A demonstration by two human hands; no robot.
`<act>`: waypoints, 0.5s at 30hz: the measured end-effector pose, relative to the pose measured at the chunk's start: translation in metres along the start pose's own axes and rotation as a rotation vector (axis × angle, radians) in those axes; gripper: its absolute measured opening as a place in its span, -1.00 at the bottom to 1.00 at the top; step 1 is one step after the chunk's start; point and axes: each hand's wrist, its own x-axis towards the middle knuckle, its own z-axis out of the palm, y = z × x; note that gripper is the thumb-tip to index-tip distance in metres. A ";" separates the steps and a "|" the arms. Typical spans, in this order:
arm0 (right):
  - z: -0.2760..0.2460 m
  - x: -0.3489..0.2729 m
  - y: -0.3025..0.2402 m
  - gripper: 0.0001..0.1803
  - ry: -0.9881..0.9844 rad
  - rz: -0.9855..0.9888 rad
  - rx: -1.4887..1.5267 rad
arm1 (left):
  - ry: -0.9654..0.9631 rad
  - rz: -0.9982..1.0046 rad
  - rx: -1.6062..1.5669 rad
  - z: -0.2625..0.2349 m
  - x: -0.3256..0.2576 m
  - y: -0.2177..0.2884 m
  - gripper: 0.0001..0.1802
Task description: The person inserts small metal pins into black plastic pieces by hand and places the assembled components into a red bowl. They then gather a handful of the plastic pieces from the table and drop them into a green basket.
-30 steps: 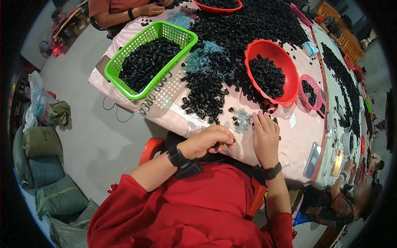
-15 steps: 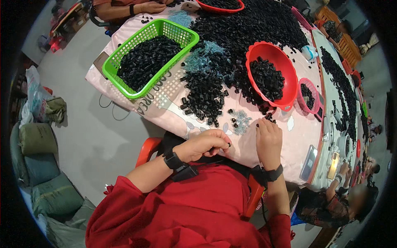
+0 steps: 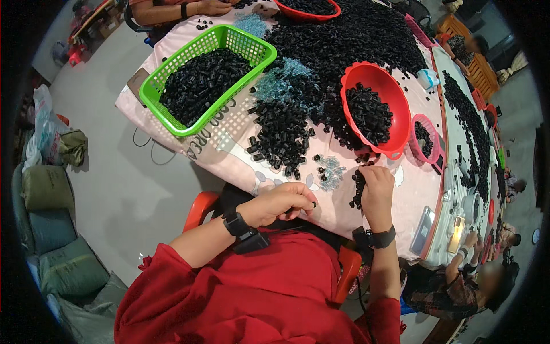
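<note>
My left hand (image 3: 276, 204) is above the table's near edge, with its thumb and forefinger pinched on a small black cap-like part (image 3: 313, 204). To its right, my right hand (image 3: 378, 192) reaches down to the cloth, its fingers curled beside a short line of black parts (image 3: 358, 189). The fingertips are partly hidden, so whether it holds one I cannot make out. Between the hands and the main pile lies a little heap of clear, thin bits (image 3: 330, 174). Beyond that is a loose pile of black parts (image 3: 281, 137).
A green basket (image 3: 245, 45) of black parts stands at the left, a red bowl (image 3: 395, 109) and a pink basket (image 3: 424, 156) at the right. Bluish clear bits (image 3: 286, 80) lie farther back. Phones (image 3: 423, 230) rest at the right edge. Other people sit around the tables.
My right hand has shifted slightly toward me, and a line of black parts now lies beside its fingers. My left hand has barely moved, still pinching its part.
</note>
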 end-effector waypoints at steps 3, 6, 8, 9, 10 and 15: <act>0.003 0.001 0.003 -0.56 0.031 0.087 -0.036 | 0.004 -0.008 0.003 0.000 0.002 0.000 -0.84; 0.007 0.008 0.003 -0.55 0.111 0.015 -0.037 | 0.001 -0.015 0.000 0.000 0.003 -0.001 -0.85; 0.009 0.010 0.001 -0.55 0.046 -0.026 -0.096 | -0.009 -0.020 -0.009 -0.002 0.003 -0.001 -0.85; 0.009 0.010 0.001 -0.55 0.045 -0.029 -0.095 | -0.007 -0.018 -0.011 -0.002 0.003 -0.001 -0.85; 0.006 0.010 0.001 -0.54 0.027 -0.023 -0.083 | -0.004 -0.018 -0.009 -0.001 0.002 0.000 -0.84; 0.000 0.006 0.008 -0.53 -0.035 0.080 -0.092 | 0.002 -0.019 0.013 0.001 0.001 0.002 -0.82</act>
